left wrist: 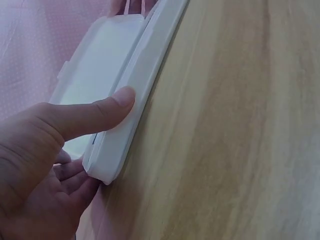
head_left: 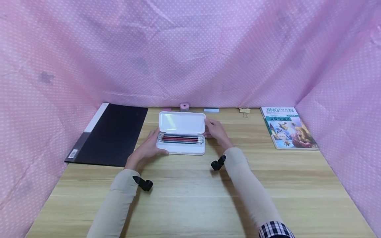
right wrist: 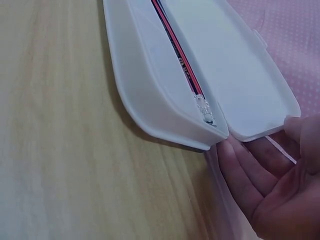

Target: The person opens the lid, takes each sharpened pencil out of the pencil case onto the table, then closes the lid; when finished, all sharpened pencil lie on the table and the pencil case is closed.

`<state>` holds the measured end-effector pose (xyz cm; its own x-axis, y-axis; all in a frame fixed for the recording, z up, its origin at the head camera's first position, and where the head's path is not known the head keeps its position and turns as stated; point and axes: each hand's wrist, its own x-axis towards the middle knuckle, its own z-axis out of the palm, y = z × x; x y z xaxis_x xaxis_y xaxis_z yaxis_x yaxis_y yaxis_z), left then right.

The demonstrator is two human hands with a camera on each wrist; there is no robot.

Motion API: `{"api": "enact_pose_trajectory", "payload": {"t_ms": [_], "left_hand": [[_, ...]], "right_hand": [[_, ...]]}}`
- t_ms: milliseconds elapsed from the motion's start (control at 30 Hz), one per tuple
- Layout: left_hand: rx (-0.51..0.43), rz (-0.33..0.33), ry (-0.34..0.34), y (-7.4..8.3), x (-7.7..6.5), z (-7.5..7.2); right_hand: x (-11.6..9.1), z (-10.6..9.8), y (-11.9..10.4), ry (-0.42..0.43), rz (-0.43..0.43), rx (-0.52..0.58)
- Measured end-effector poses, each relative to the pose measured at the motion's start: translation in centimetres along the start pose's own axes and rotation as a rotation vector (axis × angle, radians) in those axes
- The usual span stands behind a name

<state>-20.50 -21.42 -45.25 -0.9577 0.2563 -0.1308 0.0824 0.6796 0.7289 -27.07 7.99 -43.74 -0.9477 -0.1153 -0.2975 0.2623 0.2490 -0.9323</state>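
A white pencil case (head_left: pixel 180 149) lies on the table with its lid (head_left: pixel 182 122) raised at the back. Several dark and red pencils (head_left: pixel 180 138) with clear-looking ends rest side by side along the rear of its tray. My left hand (head_left: pixel 147 146) grips the left end of the case; in the left wrist view the thumb (left wrist: pixel 110 107) lies over the front wall and the other fingers curl behind the end. At the right end, my right hand (head_left: pixel 217 131) holds the lid's corner, thumb at its edge and fingers behind it in the right wrist view.
A black folder (head_left: pixel 114 135) lies to the left, and a picture-covered book (head_left: pixel 290 129) to the right. Along the back edge sit a pink roll-like object (head_left: pixel 184 106), a pale blue strip (head_left: pixel 211 110) and a yellow binder clip (head_left: pixel 244 110). Pink dotted cloth (head_left: pixel 190 59) hangs around the table.
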Motion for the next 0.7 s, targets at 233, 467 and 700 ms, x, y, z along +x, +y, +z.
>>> {"api": "enact_pose_trajectory", "payload": {"t_ms": [233,467,700], "left_hand": [[0.036,-0.021,-0.01,0.2,-0.2,-0.2],[0.052,-0.049,-0.009,0.5,-0.2,-0.3],[0.065,-0.05,-0.013,0.6,-0.3,-0.3]], "right_hand": [[-1.3,0.0,-0.7,0.193,-0.332,-0.285],[-2.7,0.7,-0.5,0.0,-0.457,-0.48],[-2.5,1.9,0.9,-0.17,-0.481,-0.65]]}}
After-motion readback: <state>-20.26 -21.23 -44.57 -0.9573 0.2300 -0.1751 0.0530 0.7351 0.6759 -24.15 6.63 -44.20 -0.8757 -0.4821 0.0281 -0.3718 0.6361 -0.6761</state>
